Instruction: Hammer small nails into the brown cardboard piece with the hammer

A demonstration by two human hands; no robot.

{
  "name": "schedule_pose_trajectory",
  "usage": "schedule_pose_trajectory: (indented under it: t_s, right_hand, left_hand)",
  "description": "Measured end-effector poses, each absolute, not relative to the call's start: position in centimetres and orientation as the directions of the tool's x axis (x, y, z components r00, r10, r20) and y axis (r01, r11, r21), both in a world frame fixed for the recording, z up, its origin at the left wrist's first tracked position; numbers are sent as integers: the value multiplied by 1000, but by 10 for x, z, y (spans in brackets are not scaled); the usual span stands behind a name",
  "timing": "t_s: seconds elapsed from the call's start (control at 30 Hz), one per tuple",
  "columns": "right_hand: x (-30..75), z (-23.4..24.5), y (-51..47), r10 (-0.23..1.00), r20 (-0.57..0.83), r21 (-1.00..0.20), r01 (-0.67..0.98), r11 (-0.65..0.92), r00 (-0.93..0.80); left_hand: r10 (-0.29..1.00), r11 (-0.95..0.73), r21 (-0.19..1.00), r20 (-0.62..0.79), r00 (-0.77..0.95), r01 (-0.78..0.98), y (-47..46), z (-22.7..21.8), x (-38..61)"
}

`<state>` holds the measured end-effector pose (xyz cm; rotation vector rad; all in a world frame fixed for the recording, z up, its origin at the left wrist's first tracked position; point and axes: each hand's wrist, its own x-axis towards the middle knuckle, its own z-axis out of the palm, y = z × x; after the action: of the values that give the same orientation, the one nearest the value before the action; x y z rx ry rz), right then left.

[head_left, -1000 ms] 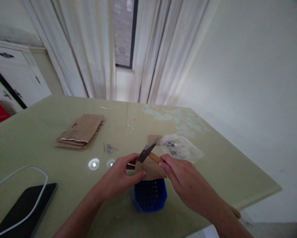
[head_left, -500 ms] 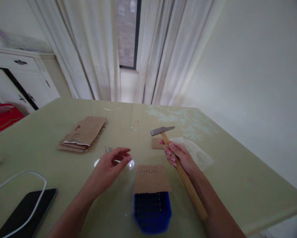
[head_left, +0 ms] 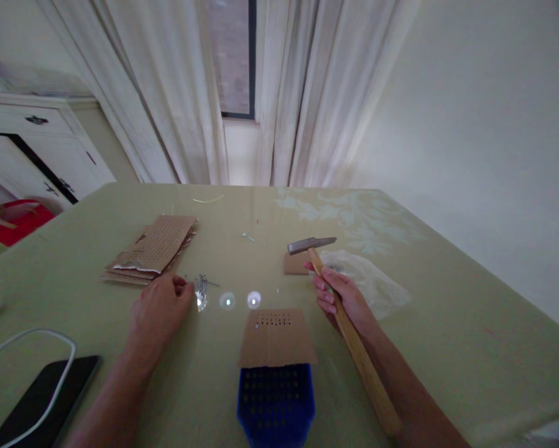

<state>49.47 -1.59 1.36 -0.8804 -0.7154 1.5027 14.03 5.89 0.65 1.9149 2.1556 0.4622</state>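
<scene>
My right hand [head_left: 342, 297] grips the wooden handle of a hammer [head_left: 313, 244], whose metal head is raised over the table to the right of centre. My left hand [head_left: 160, 308] lies low on the table with its fingers curled, its fingertips right at a small heap of nails [head_left: 201, 284]; whether it holds a nail I cannot make out. In front of me a perforated piece of cardboard [head_left: 275, 336] rests on a blue perforated block [head_left: 276, 404], with one nail standing in a hole near its far left corner.
A stack of perforated cardboard pieces [head_left: 151, 251] lies at the left on the green table [head_left: 447, 323]. A clear plastic bag [head_left: 370, 281] and a small cardboard piece [head_left: 295, 264] are by the hammer. A black phone [head_left: 41, 398] and white cable [head_left: 22, 345] sit near left.
My left hand let go of the cardboard and moved left to the nails. My right hand lifted the hammer off the cardboard and out to the right.
</scene>
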Motion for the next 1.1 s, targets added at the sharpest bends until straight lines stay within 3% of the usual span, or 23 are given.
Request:
schedule_pose_trajectory:
  t_s: [0.23, 0.43, 0.53, 0.57, 0.63, 0.73, 1.1]
  right_hand:
    - [490, 14, -19, 992, -122, -838, -533, -115, -23]
    - [489, 14, -19, 993, -115, -845, -523, -115, -32]
    - [488, 15, -20, 993, -111, -849, -517, -111, -31]
    - [487, 15, -20, 994, -110, -851, -515, -109, -29]
    - [487, 15, -21, 994, -108, -853, -512, -107, -28]
    - [486, 17, -21, 993, -111, -853, -510, -110, -30]
    - [483, 22, -23, 992, -117, -861, -493, -126, -49]
  left_hand:
    - [988, 37, 356, 124, -86, 934, 52, -1, 132]
    - [975, -57, 566, 208, -75, 823, 51, 11, 145]
    - [969, -210, 715, 241, 47, 667, 36, 19, 172]
    - [962, -264, 827, 261, 77, 497, 27, 22, 181]
    - [956, -288, 928, 263, 129, 235, 11, 26, 195]
    - [939, -299, 948, 272, 211, 106, -7, 29, 206]
    - [880, -374, 913, 294, 372, 163, -8, 25, 213]
